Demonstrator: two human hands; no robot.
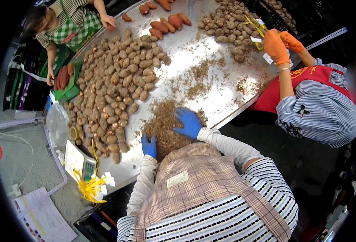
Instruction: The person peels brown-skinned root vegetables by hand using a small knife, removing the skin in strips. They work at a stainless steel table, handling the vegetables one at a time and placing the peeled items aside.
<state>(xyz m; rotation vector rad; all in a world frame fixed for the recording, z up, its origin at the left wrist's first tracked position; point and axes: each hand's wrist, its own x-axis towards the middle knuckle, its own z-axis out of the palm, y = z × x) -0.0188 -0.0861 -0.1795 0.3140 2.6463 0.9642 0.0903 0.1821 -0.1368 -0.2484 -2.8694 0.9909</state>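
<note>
My right hand (190,123), in a blue glove, rests with spread fingers on a heap of brown fibrous root debris (165,124) on the metal table (178,72). At the heap's left edge is my left hand (149,147), also blue-gloved, its thumb and fingers apart. Neither hand holds anything that I can see. Just beyond my left hand spreads a large pile of small brown tubers (117,81), which look like taro. The debris partly hides my right fingertips.
A digital scale (76,158), yellow ties (90,186) and a tape roll (74,133) lie at the left. Sweet potatoes (167,24) sit at the far side. One co-worker's orange gloves (276,45) handle yellow ties; another person stands by a green tray (72,90).
</note>
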